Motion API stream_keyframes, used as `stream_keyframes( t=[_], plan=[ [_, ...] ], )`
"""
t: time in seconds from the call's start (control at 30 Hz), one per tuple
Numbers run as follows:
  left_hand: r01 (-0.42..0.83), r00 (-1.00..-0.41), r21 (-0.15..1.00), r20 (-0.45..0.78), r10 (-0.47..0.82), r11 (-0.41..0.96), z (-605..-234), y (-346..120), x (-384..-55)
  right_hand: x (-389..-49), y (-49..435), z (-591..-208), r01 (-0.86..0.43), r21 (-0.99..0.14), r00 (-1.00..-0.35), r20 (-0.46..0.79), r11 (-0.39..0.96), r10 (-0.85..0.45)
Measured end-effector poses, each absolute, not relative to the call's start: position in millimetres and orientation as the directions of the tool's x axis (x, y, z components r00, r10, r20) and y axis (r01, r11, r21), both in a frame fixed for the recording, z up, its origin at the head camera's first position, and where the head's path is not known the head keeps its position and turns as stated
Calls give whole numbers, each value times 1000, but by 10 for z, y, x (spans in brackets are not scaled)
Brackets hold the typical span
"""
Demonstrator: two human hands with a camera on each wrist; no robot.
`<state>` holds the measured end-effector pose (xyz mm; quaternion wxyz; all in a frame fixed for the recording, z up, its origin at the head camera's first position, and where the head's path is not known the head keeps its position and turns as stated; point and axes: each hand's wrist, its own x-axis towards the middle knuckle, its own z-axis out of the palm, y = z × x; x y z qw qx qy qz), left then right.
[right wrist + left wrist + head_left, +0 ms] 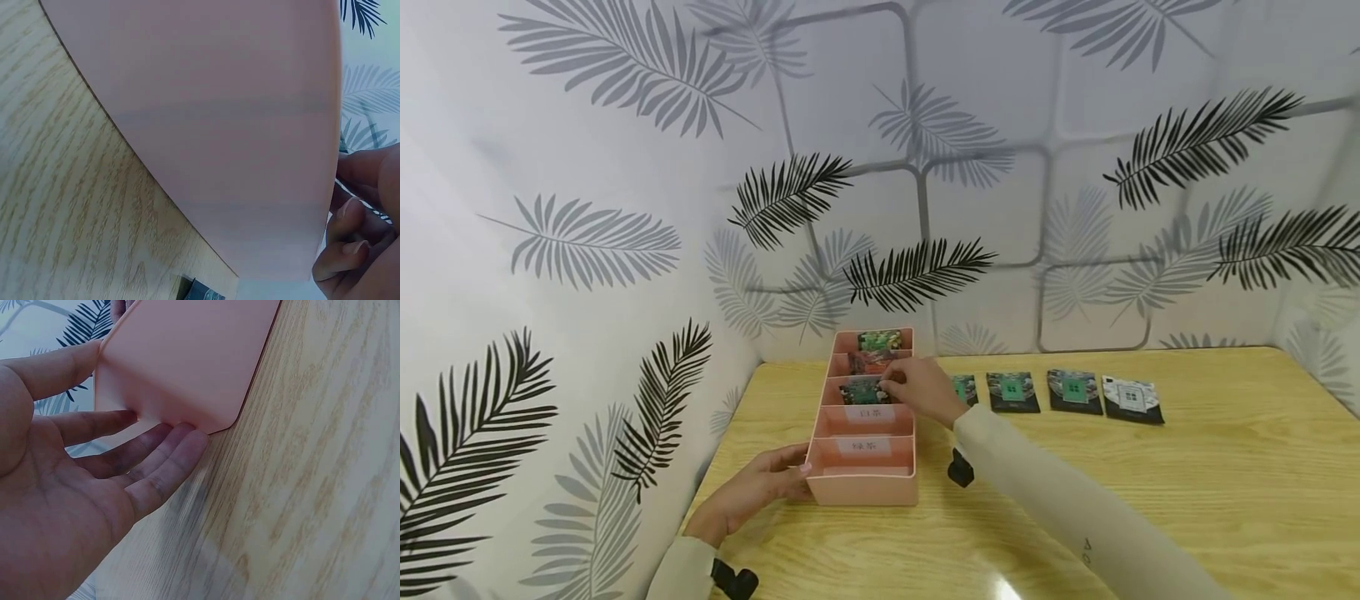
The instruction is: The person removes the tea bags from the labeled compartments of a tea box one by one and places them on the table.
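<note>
Long cream sleeves on this one: left sleeve [681, 571] at lower left, right sleeve [1060, 492] running off lower right with two tiny dark marks [1086, 552] on it. Chunky black gadgets [960, 469] at both wrists, bare left hand [760, 483] and right hand [925, 387].

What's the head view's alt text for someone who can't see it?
The right hand pinches a dark green packet in the middle section of a five-section pink box; the left hand holds its near-left corner. Two packets sit in its farther sections; four lie on the wooden table to its right.
</note>
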<state>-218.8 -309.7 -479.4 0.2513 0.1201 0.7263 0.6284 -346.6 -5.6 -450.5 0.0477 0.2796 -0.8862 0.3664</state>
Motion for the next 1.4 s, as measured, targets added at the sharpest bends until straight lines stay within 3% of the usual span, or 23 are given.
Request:
stream_keyframes(
  t=[0.7,1.4],
  plan=[
    [-131,-841,975,-205,500,179,-4775,-3064,-2176,-3404,160,-4289,-608,-645,-794,494,463,-355],
    [-143,-844,975,-211,493,173,-4803,-3072,-2166,-3237,497,-4094,-590,-684,-807,504,429,-308]
  ],
)
